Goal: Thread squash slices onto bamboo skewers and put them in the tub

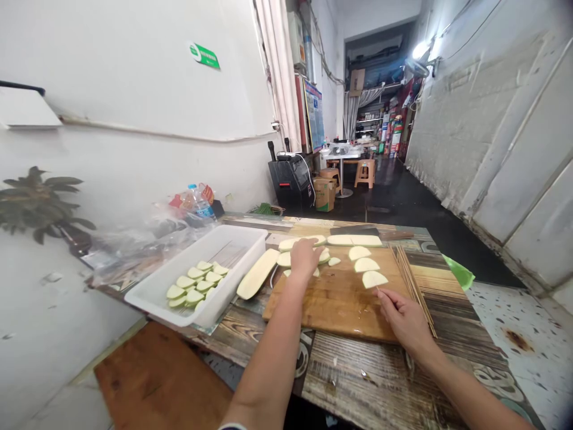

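Prob. a small eatery or food shop: I'm at a wood-print table w/ a brown wooden cutting board & white rectangular plastic tub of pale green-edged veg slices. Further back: white-topped pedestal table, tan plastic stools, pale shelves w/ mixed goods, blue wall poster, black boxy speaker.

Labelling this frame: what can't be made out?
All in the head view:
Left hand: its back hides whether it grips anything.
Skewer: near end covered by the right hand.
Green sign: lettering too small.
White band: cut off by bottom edge, kind unclear.
Plant: cut off by the left edge.
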### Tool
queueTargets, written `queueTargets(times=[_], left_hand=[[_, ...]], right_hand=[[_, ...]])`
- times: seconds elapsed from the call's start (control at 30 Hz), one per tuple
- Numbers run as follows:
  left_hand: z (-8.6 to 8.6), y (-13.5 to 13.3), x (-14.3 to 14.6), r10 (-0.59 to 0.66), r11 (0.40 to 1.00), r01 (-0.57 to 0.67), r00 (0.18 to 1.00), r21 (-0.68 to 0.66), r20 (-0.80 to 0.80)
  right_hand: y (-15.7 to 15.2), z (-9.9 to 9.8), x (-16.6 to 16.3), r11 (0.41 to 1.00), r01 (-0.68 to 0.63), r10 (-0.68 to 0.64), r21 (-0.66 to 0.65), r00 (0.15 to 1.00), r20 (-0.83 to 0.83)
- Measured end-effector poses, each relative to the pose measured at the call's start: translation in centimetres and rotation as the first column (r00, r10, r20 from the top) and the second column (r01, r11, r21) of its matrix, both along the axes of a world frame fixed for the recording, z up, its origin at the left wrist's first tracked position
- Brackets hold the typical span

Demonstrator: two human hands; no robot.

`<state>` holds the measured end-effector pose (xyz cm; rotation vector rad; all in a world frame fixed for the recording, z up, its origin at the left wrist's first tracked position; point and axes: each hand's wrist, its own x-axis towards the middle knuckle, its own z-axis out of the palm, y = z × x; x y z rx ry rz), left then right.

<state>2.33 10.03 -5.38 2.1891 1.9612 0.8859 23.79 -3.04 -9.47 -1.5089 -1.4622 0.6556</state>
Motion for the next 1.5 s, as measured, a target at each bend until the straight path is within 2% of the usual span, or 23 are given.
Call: queueTargets(times=[0.1, 0.2, 0.33, 0.43, 0.5, 0.53, 0.6, 0.67, 0.7, 0.77, 0.87, 0.97, 1.17, 1.33, 1.5], left_hand=[[0.3, 0.2, 1.0, 0.045, 0.988, -0.071, 0.982, -0.138, -0.183], [0.7, 0.3, 1.3, 0.053, 0.971, -0.095, 0.981, -0.221, -0.188], [0.1, 0.4, 0.7, 0.04, 0.98, -0.028, 0.997, -0.195, 0.06], [-1.1, 0.2, 0.6, -0.01, 0.989, 0.057, 0.944, -0.134, 0.331], [-1.6, -0.1, 1.1, -0.025, 0.99, 0.1, 0.822, -0.102, 0.569], [-1.7, -0.3, 1.4, -0.019, 0.988, 0.121, 0.716, -0.098, 0.698], [-1.5, -0.7, 2.0, 0.027, 0.977, 0.181, 0.426, -0.114, 0.904], [-0.8, -1.1, 2.5, 0.101, 0.956, 0.257, 0.159, -0.14, 0.982], [-0.4, -1.3, 2.5, 0.129, 0.947, 0.286, 0.073, -0.145, 0.989], [0.3, -1.6, 2.4, 0.149, 0.937, 0.32, -0.012, -0.137, 0.989], [0.7, -1.7, 1.9, 0.149, 0.926, 0.359, -0.071, -0.114, 0.986], [0.3, -1.4, 1.6, 0.175, 0.915, 0.384, -0.109, -0.12, 0.979], [-0.4, -1.0, 1.7, 0.208, 0.921, 0.346, -0.048, -0.18, 0.977], [0.1, -1.3, 1.8, 0.245, 0.912, 0.368, -0.133, -0.182, 0.96], [0.3, -1.5, 1.7, 0.235, 0.909, 0.383, -0.144, -0.164, 0.961]], right_hand=[[-0.1, -0.1, 0.0, 1.0, -0.006, 0.005, 0.019, 1.0, 0.022], [-0.1, -0.1, 0.0, 0.998, -0.006, 0.004, 0.06, 1.0, 0.031], [-0.1, 0.0, -0.2, 0.995, -0.011, 0.006, 0.095, 0.999, 0.049], [-0.3, -0.2, -0.3, 0.994, -0.033, 0.027, 0.109, 0.998, 0.056], [-0.5, -0.3, -0.4, 0.99, -0.068, 0.06, 0.126, 0.996, 0.063], [-0.7, -0.3, -0.4, 0.987, -0.09, 0.081, 0.136, 0.994, 0.073], [-0.9, -0.3, -0.4, 0.979, -0.135, 0.121, 0.152, 0.988, 0.101], [-1.1, -0.2, -0.6, 0.972, -0.171, 0.15, 0.164, 0.98, 0.131], [-1.2, -0.1, -0.7, 0.968, -0.183, 0.16, 0.17, 0.977, 0.144], [-1.3, 0.2, -0.9, 0.963, -0.201, 0.173, 0.178, 0.971, 0.165], [-1.3, 0.5, -1.1, 0.959, -0.227, 0.195, 0.169, 0.963, 0.184], [-1.4, 0.4, -1.1, 0.96, -0.239, 0.211, 0.145, 0.96, 0.186], [-1.4, 0.1, -0.9, 0.96, -0.254, 0.227, 0.117, 0.952, 0.204], [-1.3, -0.2, -0.8, 0.957, -0.259, 0.227, 0.128, 0.948, 0.221], [-1.2, -0.5, -0.8, 0.957, -0.262, 0.231, 0.123, 0.948, 0.22]])
